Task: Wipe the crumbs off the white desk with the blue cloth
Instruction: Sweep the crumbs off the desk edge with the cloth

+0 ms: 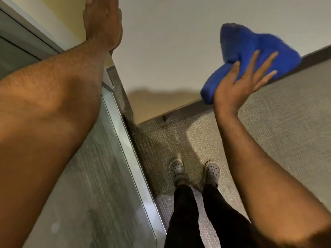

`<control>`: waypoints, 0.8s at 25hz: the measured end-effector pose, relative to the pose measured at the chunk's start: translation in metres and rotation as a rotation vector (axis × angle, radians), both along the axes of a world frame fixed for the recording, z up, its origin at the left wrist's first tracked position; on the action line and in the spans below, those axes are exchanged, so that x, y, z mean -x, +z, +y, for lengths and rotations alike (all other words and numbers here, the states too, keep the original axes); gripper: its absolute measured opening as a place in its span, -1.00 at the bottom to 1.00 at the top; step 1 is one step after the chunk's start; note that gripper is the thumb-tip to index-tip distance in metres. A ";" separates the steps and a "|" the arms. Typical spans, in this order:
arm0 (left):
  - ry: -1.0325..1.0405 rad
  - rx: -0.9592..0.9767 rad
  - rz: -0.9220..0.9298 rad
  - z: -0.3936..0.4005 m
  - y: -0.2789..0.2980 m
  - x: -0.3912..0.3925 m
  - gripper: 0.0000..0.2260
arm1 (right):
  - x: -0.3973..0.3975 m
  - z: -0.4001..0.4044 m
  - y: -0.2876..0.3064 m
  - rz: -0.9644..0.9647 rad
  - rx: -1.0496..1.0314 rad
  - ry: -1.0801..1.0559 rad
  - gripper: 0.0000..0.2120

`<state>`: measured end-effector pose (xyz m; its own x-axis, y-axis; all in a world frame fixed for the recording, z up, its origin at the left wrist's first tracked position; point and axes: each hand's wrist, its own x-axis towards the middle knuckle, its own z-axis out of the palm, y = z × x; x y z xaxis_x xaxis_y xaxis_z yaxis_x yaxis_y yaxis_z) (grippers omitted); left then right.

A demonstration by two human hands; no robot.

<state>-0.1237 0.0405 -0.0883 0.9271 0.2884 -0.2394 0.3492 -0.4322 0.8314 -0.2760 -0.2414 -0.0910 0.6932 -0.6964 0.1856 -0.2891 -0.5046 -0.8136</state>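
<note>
The white desk [170,51] fills the upper middle of the view. A folded blue cloth [250,51] lies at the desk's right edge and hangs partly over it. My right hand [240,83] lies flat against the cloth with its fingers spread, pressing it at that edge. My left hand [103,24] rests flat on the desk's far left edge, beside the partition, holding nothing; its fingertips are cut off by the top of the frame. No crumbs show on the desk surface.
A grey partition with a metal frame [125,140] runs along the left, under my left forearm. Grey carpet [277,131] spreads below and to the right. My feet in grey clogs [195,170] stand close to the desk's near corner.
</note>
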 end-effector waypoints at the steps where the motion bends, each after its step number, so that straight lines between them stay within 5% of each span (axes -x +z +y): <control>1: 0.033 0.015 0.043 -0.007 0.000 0.000 -0.81 | 0.004 0.004 -0.001 0.041 0.036 0.043 -0.54; 4: 0.004 0.094 0.015 -0.011 -0.002 0.002 -0.87 | 0.071 0.058 0.004 0.125 0.266 0.417 -0.55; 8: -0.109 0.290 -0.065 -0.033 0.008 0.013 -0.67 | 0.109 0.094 0.003 0.220 0.624 1.008 -0.55; 11: -0.002 0.070 -0.122 0.015 0.028 -0.006 -0.54 | 0.062 0.133 0.018 0.211 0.785 1.233 -0.68; 14: -0.113 -0.293 -0.031 0.034 0.020 -0.015 -0.55 | 0.010 0.150 0.027 0.281 0.804 1.256 -0.74; 20: 0.015 0.045 -0.069 0.028 0.026 -0.013 -0.55 | -0.029 0.165 0.036 0.395 0.861 1.279 -0.64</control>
